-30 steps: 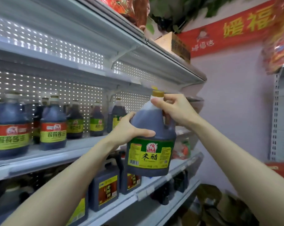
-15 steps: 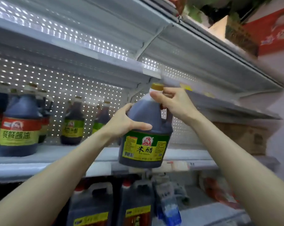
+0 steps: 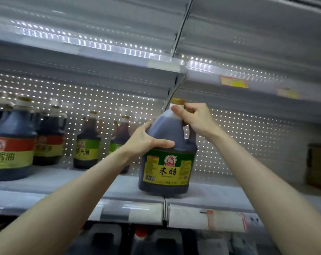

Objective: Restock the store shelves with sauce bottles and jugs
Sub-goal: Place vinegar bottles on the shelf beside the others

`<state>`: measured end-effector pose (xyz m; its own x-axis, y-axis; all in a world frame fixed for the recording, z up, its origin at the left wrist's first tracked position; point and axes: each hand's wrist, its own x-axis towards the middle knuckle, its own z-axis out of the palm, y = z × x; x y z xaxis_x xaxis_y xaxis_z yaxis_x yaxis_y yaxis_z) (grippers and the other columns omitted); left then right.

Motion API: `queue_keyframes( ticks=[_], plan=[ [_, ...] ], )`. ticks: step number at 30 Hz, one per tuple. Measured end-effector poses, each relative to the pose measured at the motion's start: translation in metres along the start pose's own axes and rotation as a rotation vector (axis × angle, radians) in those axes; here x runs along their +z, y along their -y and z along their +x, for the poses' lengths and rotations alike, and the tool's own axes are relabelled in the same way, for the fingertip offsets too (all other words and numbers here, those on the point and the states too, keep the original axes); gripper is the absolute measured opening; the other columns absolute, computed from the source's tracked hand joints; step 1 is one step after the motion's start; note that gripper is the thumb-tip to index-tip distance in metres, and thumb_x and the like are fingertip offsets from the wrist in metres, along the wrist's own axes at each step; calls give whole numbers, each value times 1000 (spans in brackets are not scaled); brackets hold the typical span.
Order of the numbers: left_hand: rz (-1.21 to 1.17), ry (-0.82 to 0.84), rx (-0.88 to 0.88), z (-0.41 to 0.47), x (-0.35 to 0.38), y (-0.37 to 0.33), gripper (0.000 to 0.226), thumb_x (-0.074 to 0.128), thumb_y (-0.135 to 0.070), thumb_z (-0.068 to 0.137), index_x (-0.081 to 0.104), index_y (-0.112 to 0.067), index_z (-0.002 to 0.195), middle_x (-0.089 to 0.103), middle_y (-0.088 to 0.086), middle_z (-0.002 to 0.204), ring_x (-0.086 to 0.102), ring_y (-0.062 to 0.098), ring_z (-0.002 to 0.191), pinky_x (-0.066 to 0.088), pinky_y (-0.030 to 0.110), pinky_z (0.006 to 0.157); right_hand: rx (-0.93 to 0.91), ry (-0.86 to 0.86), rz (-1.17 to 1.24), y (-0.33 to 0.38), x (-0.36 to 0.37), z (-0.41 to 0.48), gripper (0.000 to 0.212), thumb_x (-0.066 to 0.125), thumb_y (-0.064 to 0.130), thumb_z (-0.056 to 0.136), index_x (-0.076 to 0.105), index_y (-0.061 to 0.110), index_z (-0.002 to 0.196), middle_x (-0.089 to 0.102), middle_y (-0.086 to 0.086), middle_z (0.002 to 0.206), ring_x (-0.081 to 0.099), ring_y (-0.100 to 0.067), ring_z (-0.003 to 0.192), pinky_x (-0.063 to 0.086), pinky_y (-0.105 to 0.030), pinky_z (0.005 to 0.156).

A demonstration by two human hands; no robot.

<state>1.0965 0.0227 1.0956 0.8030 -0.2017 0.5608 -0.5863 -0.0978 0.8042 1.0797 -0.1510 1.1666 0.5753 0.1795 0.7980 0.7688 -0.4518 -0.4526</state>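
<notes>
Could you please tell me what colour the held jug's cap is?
Mustard yellow: the cap of the jug shows best in the head view, above the right hand.

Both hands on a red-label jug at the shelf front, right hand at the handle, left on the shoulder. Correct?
Label is wrong: the head view shows the jug has a green-and-yellow label; red-banded jugs stand farther left. Rest holds: right hand at the handle, left hand on the shoulder, shelf front.

A grey shelf [image 3: 64, 183] bears a green-labelled jug [image 3: 167, 168], dark jugs [image 3: 12, 144] left, brown box [image 3: 319, 164] far right.
</notes>
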Motion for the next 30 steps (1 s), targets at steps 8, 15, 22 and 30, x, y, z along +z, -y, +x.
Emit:
queue_keyframes(
  ticks=[8, 15, 22, 30],
  plan=[
    [46, 2, -76, 11, 12, 12, 99, 89, -47, 37, 51, -13, 122, 69, 7, 106, 72, 21, 87, 59, 39, 80, 93, -13, 36, -35, 0, 10, 48, 68, 40, 85, 65, -7, 74, 51, -3, 58, 48, -11, 52, 40, -24, 54],
    [88, 7, -109, 15, 15, 16, 78, 88, -46, 51, 48, -16, 112, 68, 4, 101, 72, 16, 79, 56, 28, 67, 152, 42, 171, -44, 4, 5, 27, 57, 32, 95, 65, 10, 108, 62, 3, 79, 60, -12, 73, 40, -11, 40],
    [-7, -110, -111, 5, 24, 33, 50, 72, -45, 78, 50, -18, 113, 68, 4, 101, 71, 14, 78, 53, 23, 61, 226, -47, 243, -75, 17, -16, 35, 54, 31, 97, 53, 13, 126, 62, -1, 106, 61, -12, 92, 51, -18, 71],
    [-58, -59, -138, -25, 32, 63, 68, 65, -45, 78, 37, -17, 134, 67, -3, 109, 70, 4, 87, 54, 19, 67, 408, -125, 519, -92, 44, -82, 35, 47, 41, 98, 42, 23, 127, 68, -2, 100, 69, -7, 74, 53, -18, 57]
  ],
)
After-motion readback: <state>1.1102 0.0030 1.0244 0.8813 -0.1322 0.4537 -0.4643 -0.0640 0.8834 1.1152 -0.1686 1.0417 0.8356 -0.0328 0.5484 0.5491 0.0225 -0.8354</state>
